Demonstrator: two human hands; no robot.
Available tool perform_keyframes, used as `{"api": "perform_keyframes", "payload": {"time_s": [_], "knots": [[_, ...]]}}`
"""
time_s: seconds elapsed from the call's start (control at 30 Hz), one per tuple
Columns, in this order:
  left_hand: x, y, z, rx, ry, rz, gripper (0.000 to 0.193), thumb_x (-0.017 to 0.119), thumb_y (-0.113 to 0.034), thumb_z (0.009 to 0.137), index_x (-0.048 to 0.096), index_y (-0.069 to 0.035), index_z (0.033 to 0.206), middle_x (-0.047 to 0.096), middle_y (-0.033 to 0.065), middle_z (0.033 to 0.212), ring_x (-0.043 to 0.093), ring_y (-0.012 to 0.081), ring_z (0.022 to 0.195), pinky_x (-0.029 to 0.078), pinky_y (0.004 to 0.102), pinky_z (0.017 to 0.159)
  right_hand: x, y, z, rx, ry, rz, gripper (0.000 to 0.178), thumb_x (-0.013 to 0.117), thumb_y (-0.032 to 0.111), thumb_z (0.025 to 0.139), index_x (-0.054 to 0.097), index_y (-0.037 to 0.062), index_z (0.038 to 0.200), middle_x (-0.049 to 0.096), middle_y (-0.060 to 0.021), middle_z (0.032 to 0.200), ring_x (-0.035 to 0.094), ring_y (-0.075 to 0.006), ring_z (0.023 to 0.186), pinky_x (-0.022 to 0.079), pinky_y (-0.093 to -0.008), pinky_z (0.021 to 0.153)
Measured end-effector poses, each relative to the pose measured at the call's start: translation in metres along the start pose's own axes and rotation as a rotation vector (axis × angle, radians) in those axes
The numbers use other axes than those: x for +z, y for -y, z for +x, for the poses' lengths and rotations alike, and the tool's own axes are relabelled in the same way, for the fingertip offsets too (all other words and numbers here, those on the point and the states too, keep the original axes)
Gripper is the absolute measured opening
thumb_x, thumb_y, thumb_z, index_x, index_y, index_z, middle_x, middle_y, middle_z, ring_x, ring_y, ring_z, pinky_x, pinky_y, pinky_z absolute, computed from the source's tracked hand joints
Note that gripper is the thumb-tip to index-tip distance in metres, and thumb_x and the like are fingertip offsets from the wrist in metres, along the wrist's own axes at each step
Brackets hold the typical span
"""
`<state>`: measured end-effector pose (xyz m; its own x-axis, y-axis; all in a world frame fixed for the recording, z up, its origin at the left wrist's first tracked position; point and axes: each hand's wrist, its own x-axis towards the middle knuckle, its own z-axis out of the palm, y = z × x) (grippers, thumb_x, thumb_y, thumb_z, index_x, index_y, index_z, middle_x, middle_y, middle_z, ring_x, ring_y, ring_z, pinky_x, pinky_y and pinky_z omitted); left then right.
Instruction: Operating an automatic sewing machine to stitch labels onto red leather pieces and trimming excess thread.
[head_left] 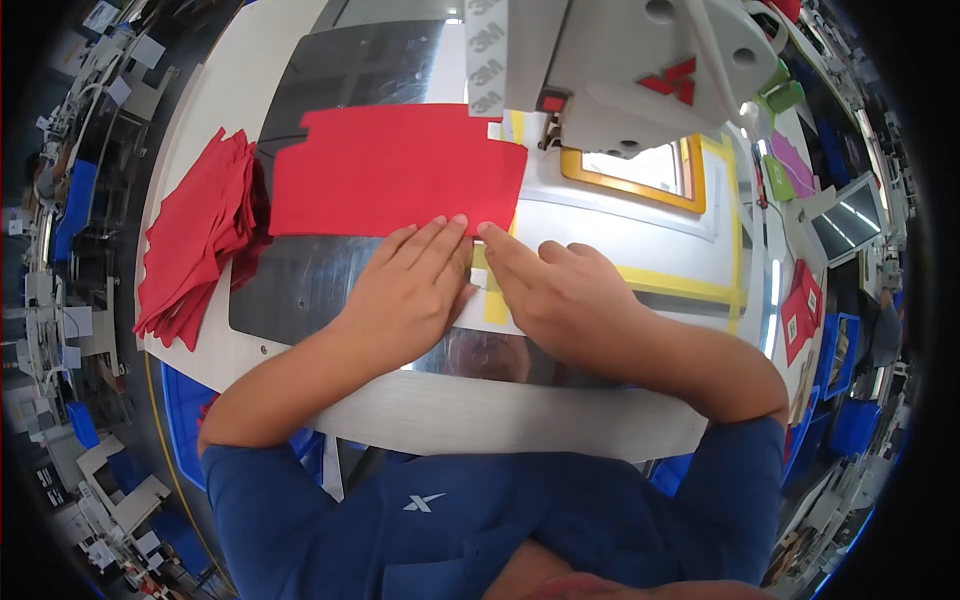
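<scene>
A flat red fabric piece (400, 180) with notched far corners lies across the dark, shiny plate of a sewing machine (640, 80) and the white panel beside it. On its near edge rest the fingertips of my left hand (412, 285), fingers stretched out side by side, the thumb off the cloth. Just to the right, my right hand (560, 285) has its forefinger on the same edge and its other fingers curled in. Its thumb is hidden beneath. At the left lies a loose stack of red fabric pieces (200, 235), its right side near the cloth under my hands.
Right of the cloth, a yellow frame (690, 195) sits on the white panel (640, 240), bordered with yellow tape. The machine head overhangs the far right. A tablet-like screen (845, 220) stands farther right, near red pieces with white labels (800, 315). A blue bin (180, 410) is below left.
</scene>
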<state>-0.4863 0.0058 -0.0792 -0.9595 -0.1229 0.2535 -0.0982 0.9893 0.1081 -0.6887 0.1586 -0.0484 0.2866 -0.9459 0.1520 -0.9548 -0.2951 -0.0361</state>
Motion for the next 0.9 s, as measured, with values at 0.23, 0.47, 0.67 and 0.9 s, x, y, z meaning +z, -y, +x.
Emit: {"api": "perform_keyframes", "payload": {"time_s": [0.23, 0.47, 0.67, 0.9], "knots": [[-0.009, 0.006, -0.009, -0.102, 0.1, 0.086, 0.059, 0.072, -0.032, 0.1, 0.063, 0.006, 0.144, 0.057, 0.0241, 0.16, 0.057, 0.038, 0.146, 0.038, 0.0519, 0.126, -0.004, -0.005, 0.004, -0.008, 0.074, -0.072, 0.037, 0.07, 0.017, 0.089, 0.078, -0.0078, 0.116, 0.062, -0.0269, 0.151, 0.067, -0.0183, 0.078, 0.051, -0.0302, 0.061], [-0.02, 0.037, -0.027, -0.299, 0.192, 0.219, 0.068, 0.061, -0.04, 0.107, 0.053, 0.009, 0.154, 0.045, 0.0237, 0.17, 0.047, 0.039, 0.155, 0.032, 0.0535, 0.13, -0.007, -0.024, 0.001, 0.1, 0.19, -0.052, 0.042, 0.064, 0.013, 0.092, 0.073, -0.0134, 0.124, 0.061, -0.031, 0.148, 0.072, -0.024, 0.084, 0.059, -0.0339, 0.072], [-0.023, 0.054, -0.036, -0.409, 0.194, 0.172, 0.068, 0.059, -0.041, 0.11, 0.054, 0.01, 0.153, 0.046, 0.0279, 0.168, 0.046, 0.0433, 0.156, 0.034, 0.0551, 0.128, -0.011, -0.038, -0.009, 0.177, 0.258, -0.013, 0.038, 0.064, 0.011, 0.095, 0.071, -0.0154, 0.122, 0.061, -0.0308, 0.143, 0.073, -0.0254, 0.084, 0.059, -0.0378, 0.073], [-0.021, 0.051, -0.015, -0.383, 0.213, 0.143, 0.068, 0.06, -0.041, 0.109, 0.052, 0.01, 0.153, 0.045, 0.0285, 0.168, 0.046, 0.0438, 0.155, 0.036, 0.0547, 0.127, -0.007, -0.043, -0.034, 0.191, 0.11, -0.139, 0.029, 0.067, 0.012, 0.093, 0.079, -0.0085, 0.111, 0.063, -0.0227, 0.143, 0.068, -0.0214, 0.083, 0.053, -0.0335, 0.069]]}}
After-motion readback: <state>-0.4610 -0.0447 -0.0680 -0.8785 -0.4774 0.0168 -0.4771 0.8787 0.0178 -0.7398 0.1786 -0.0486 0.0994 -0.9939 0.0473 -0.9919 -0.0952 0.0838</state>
